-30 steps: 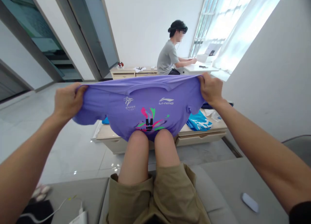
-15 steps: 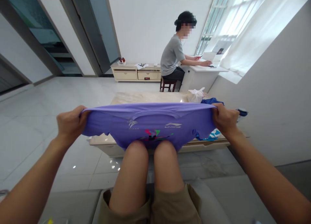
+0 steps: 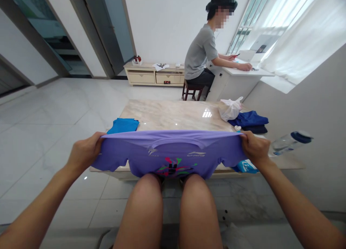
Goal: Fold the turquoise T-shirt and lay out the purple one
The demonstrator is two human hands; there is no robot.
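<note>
A purple T-shirt hangs stretched wide above my knees, its printed front toward me. My left hand is closed on the sleeve end at the left, and my right hand grips the opposite sleeve end. The shirt's top edge is nearly straight between them, and its lower part drops out of sight behind my knees. Behind the shirt is a marble-topped table, with a folded blue cloth at its left side.
Dark blue clothes, a white plastic bag, a blue packet and a water bottle are at the right. Beyond the table, a person sits on a stool at a white desk.
The view has shifted, showing more of the table, the folded blue cloth and the bottle. The shirt and both hands appear lower in view, still held taut.
</note>
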